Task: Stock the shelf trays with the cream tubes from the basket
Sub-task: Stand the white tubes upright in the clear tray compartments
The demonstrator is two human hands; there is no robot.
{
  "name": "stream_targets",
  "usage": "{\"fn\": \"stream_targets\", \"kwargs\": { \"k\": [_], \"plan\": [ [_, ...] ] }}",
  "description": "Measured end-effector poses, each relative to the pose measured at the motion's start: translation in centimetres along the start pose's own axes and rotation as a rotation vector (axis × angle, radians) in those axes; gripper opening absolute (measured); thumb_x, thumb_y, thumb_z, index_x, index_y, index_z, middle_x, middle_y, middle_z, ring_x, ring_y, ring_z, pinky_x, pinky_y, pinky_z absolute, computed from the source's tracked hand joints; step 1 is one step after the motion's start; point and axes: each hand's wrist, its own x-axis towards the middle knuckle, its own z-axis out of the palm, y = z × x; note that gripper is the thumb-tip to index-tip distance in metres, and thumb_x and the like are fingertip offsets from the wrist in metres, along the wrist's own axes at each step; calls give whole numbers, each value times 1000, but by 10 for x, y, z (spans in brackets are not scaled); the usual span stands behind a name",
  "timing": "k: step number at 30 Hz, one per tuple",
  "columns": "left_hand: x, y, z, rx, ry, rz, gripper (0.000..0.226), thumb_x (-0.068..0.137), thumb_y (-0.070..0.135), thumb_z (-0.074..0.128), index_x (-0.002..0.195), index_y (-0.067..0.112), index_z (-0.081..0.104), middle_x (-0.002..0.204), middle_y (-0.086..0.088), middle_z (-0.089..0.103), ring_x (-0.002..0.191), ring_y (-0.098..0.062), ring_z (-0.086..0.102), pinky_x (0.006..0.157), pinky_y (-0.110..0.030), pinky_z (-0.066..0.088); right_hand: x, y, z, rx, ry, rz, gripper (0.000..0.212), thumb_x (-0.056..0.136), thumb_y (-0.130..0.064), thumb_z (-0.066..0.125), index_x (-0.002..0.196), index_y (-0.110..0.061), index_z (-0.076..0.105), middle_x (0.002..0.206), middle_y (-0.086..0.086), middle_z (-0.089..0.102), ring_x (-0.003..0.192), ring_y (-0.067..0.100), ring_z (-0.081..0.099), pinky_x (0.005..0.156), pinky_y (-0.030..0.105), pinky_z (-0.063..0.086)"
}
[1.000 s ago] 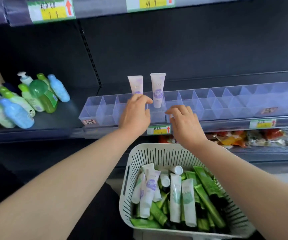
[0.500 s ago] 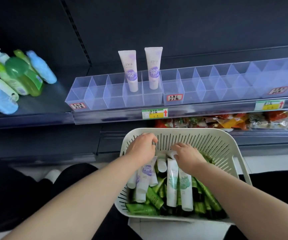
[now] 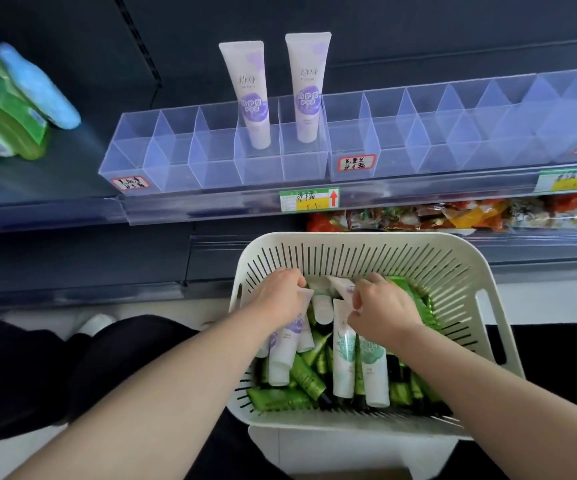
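- While both hands are down in the white basket (image 3: 349, 239), the left hand (image 3: 281, 296) is curled tight round the top end of a white-and-purple cream tube (image 3: 292, 336). That tube lies at the basket's left side.
- The right hand (image 3: 382, 311) is bent too. Its fingers and thumb pinch a second white tube (image 3: 343, 286) near the basket's back wall.
- Two white-and-green tubes (image 3: 344, 358) lie side by side in the middle of the basket, just by the right wrist.
- Many dark green tubes (image 3: 306, 375) lie around and under them.
- Up on the shelf, a clear tray (image 3: 176, 168) has five boxes in a row. Two standing tubes (image 3: 250, 95) are in the two boxes at its right end, one in each, caps down.
- A second clear tray (image 3: 453, 140) sits just beside its right end.
- Green and blue bottles (image 3: 20, 109) lie at the left end of the shelf.
- Bright snack packs (image 3: 453, 216) show on the shelf below, behind the basket.
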Motion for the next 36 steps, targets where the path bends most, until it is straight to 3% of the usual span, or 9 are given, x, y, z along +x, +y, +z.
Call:
{"fn": "stream_targets", "kwargs": {
  "k": [4,8,10,13,19,24,28,32,36],
  "plan": [
    [1,0,10,29,-13,6,23,92,16,55,115,20,57,124,0,53,110,-17,51,81,-26,36,-16,-1,2,-136,-124,41,58,68,-38,65,115,-22,37,108,0,47,92,21,56,64,30,42],
    [-1,-1,14,92,-36,40,44,87,7,60,130,15,51,132,-5,52,119,-22,50,94,-32,41,-13,-7,6,-54,-273,56,93,78,-50,62,147,-24,5,115,3,57,95,24,59,64,32,45],
    [-2,0,14,117,-31,48,47,86,3,59,132,12,50,132,-7,53,120,-24,51,95,-34,41,-8,-9,10,47,-279,104,77,91,-48,47,149,-20,5,110,5,63,94,28,61,65,33,44],
    [-4,-2,13,134,-32,-17,46,83,5,64,127,11,51,114,-6,58,100,-23,56,76,-33,45,-3,-9,14,88,-192,201,61,97,-39,42,147,-19,14,111,6,64,94,27,62,62,32,42],
    [-4,-4,13,147,-66,-89,44,86,14,65,127,10,50,108,-6,58,90,-21,55,66,-32,38,13,3,12,83,-267,245,107,79,-52,67,151,-25,-8,150,12,23,136,33,26,106,48,32],
    [1,-6,11,127,-129,-65,63,83,12,67,140,11,39,125,-7,54,109,-24,56,76,-30,41,17,15,17,263,-403,201,136,56,-52,85,148,-32,-13,157,7,14,142,32,15,112,55,23],
    [6,-7,9,179,-225,-43,68,83,9,67,143,10,35,134,-9,50,117,-25,53,85,-32,44,15,14,20,202,-194,166,116,46,-56,86,142,-29,27,127,0,47,116,22,45,92,41,44],
    [10,-3,8,276,-349,-24,74,88,13,63,149,8,22,145,-13,40,128,-29,44,102,-39,43,11,11,16,415,-59,190,67,70,-39,80,125,-24,44,100,-3,55,77,15,59,61,28,47],
    [9,3,-1,344,-276,-1,63,77,29,78,129,10,48,121,-9,51,107,-25,51,84,-35,47,7,5,2,441,-51,126,43,80,-30,71,117,-23,49,92,-5,58,75,14,59,56,26,43]
  ]
}}
